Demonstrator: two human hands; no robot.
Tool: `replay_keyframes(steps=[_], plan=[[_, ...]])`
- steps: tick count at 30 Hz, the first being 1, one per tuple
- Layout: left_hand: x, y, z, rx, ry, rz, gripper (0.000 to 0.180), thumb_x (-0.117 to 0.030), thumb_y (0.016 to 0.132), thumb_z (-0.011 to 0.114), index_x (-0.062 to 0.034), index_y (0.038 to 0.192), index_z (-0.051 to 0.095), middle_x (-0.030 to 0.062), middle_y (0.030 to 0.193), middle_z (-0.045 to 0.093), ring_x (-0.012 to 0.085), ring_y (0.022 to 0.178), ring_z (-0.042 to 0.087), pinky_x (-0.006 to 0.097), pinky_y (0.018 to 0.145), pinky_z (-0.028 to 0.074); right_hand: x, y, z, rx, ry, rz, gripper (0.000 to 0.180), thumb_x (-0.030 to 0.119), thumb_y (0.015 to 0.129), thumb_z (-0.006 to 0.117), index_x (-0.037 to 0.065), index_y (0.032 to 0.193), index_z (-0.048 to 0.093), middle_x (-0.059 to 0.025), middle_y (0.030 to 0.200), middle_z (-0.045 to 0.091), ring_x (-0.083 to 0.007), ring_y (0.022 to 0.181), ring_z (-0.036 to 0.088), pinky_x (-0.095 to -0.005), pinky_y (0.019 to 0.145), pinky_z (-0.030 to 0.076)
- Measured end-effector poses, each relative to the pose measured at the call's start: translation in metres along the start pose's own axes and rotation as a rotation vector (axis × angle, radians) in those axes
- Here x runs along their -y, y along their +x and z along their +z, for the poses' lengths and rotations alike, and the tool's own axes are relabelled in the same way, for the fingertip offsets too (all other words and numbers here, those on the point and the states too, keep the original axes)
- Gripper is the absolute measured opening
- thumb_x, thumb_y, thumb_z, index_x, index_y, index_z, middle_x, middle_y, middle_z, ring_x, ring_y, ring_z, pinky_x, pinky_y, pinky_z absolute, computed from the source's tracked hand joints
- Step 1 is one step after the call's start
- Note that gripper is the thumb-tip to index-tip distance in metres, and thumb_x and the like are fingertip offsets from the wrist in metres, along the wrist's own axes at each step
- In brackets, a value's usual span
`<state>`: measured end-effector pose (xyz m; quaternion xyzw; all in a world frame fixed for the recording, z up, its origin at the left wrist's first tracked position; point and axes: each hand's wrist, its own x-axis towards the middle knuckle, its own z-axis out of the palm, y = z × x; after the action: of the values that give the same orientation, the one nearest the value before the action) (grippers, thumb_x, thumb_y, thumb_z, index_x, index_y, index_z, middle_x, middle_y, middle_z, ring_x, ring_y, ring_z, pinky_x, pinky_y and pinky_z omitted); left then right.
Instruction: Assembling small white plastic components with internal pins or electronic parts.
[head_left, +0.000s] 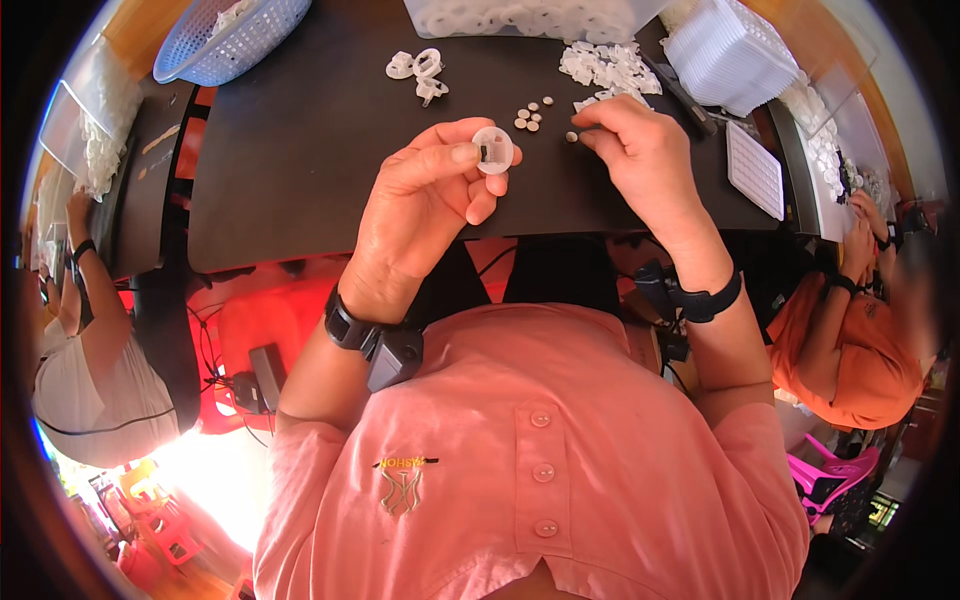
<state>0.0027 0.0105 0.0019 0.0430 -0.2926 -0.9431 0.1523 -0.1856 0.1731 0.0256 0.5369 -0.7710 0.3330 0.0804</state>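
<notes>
Between the thumb and fingers of my left hand (425, 190) is a small round, translucent white plastic case (494, 151), raised over the near edge of the dark table. Something small and dark shows at its left side. My right hand (642, 160) is low over the table, thumb and index finger slightly apart. Right at those fingertips lies a single button cell (571, 137); whether they touch it is hard to make out. A loose group of several button cells (533, 116) lies between my hands. Farther off, a few white plastic parts (428, 66) form a small cluster.
White plastic pieces (608, 68) are heaped beyond my right hand. Behind stands a clear bin (530, 22) of white parts. A blue basket (225, 45) is far left; stacked white trays (730, 55) and a flat white tray (755, 170) are right. Co-workers sit on both sides.
</notes>
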Motion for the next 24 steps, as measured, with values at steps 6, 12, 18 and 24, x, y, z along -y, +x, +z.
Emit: replay_keyframes(steps=[6, 12, 18, 24], plan=[[0.003, 0.001, 0.003, 0.006, 0.039, -0.015, 0.026, -0.006, 0.095, 0.062, 0.0068, 0.118, 0.062, 0.0245, 0.108, 0.068, 0.0231, 0.081, 0.068, 0.028, 0.061, 0.051, 0.001, 0.000, 0.008, 0.043, -0.230, -0.107, 0.006, 0.009, 0.082, 0.072, 0.012, 0.087, 0.070, -0.0032, 0.079, 0.065, -0.0268, 0.072, 0.068, -0.0389, 0.061, 0.052], [0.007, 0.003, 0.007, -0.023, 0.088, -0.012, 0.026, -0.006, 0.095, 0.062, 0.0068, 0.118, 0.062, 0.0228, 0.107, 0.069, 0.0229, 0.083, 0.068, 0.029, 0.064, 0.052, -0.002, -0.005, 0.007, -0.029, 0.017, -0.100, 0.008, 0.003, 0.083, 0.071, 0.008, 0.088, 0.068, -0.0027, 0.078, 0.066, -0.0206, 0.069, 0.068, -0.0349, 0.058, 0.051], [0.010, 0.003, 0.013, -0.034, 0.179, 0.025, 0.024, -0.005, 0.096, 0.061, 0.0076, 0.117, 0.064, 0.0181, 0.106, 0.070, 0.0222, 0.085, 0.068, 0.029, 0.066, 0.052, 0.043, -0.012, -0.005, 0.011, 0.844, 0.311, 0.008, -0.006, 0.089, 0.068, 0.002, 0.091, 0.066, -0.0027, 0.085, 0.069, -0.0074, 0.074, 0.064, -0.0227, 0.065, 0.051], [0.010, 0.000, 0.015, -0.042, 0.227, 0.048, 0.023, -0.002, 0.095, 0.062, 0.0070, 0.115, 0.066, 0.0160, 0.104, 0.070, 0.0225, 0.085, 0.068, 0.030, 0.068, 0.053, 0.050, -0.012, 0.023, -0.065, 0.959, 0.042, 0.013, -0.013, 0.087, 0.066, 0.000, 0.086, 0.063, -0.0034, 0.084, 0.064, -0.0106, 0.074, 0.067, -0.0248, 0.067, 0.054]])
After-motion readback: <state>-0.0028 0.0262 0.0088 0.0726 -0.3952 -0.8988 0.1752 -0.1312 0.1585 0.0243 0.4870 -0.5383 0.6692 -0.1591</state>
